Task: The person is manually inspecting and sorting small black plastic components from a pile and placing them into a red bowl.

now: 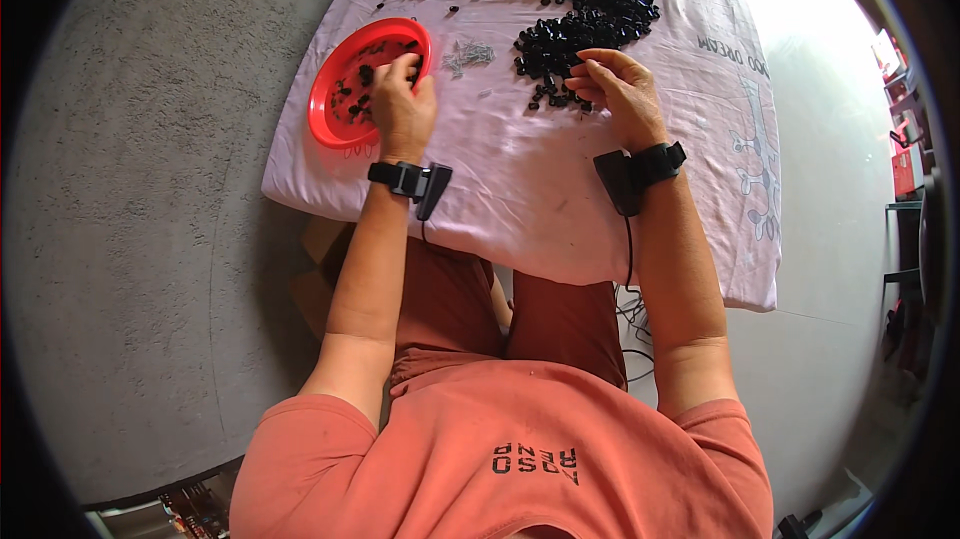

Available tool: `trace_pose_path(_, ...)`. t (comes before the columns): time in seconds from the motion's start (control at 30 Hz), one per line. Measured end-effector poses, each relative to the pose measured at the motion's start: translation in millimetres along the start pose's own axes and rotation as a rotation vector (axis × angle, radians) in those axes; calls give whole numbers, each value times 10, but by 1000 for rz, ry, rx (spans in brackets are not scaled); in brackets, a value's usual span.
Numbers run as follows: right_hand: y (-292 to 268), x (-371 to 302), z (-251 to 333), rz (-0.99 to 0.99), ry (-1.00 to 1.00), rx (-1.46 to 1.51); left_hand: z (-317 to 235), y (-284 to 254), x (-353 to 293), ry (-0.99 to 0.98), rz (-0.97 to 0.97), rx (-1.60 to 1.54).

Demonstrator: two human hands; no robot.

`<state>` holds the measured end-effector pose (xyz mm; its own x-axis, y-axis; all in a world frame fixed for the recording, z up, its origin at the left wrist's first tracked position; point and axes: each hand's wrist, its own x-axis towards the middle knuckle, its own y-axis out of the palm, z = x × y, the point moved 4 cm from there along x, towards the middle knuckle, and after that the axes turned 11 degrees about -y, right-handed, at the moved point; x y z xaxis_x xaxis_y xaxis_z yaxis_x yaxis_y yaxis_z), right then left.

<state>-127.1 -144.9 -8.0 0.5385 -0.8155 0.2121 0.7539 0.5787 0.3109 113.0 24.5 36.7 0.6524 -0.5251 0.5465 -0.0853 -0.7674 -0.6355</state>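
Note:
My left hand (pixel 403 111) reaches over the right rim of a round red plastic basin (pixel 318 104). Its fingers are curled down inside, and what they hold, if anything, is hidden. Small black pieces (pixel 362 74) lie scattered in the basin. At the near edge of a large heap of small, shiny black pieces (pixel 575 34) is my right hand (pixel 628 99). Its thumb and fingers are drawn together, and I cannot make out anything between them. Between the two hands sits a small cluster of thin, pale clear bits (pixel 468 57).
A pink printed cloth (pixel 510 179) covers the table, with wrinkles along its surface. Black devices with cables are strapped to my left wrist (pixel 408 182) and right wrist (pixel 640 174). Loose cables (pixel 635 319) hang below the table's near edge. Grey concrete floor (pixel 150 189) lies to the left.

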Motion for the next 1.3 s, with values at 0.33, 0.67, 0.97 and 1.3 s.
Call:
trace_pose_path(0.33, -84, 53, -79, -128, -35, 0, -738, 726, -408, 89, 439, -131)
trace_pose_path(0.67, -80, 75, -63, -95, -128, -112, -737, 802, -405, 56, 507, -101)
trace_pose_path(0.97, -16, 41, -1, -53, -127, 38, -710, 578, -497, 20, 521, -121)
trace_pose_path(1.3, 43, 9, -19, 126, 13, -27, -632, 528, -527, 14, 576, -132)
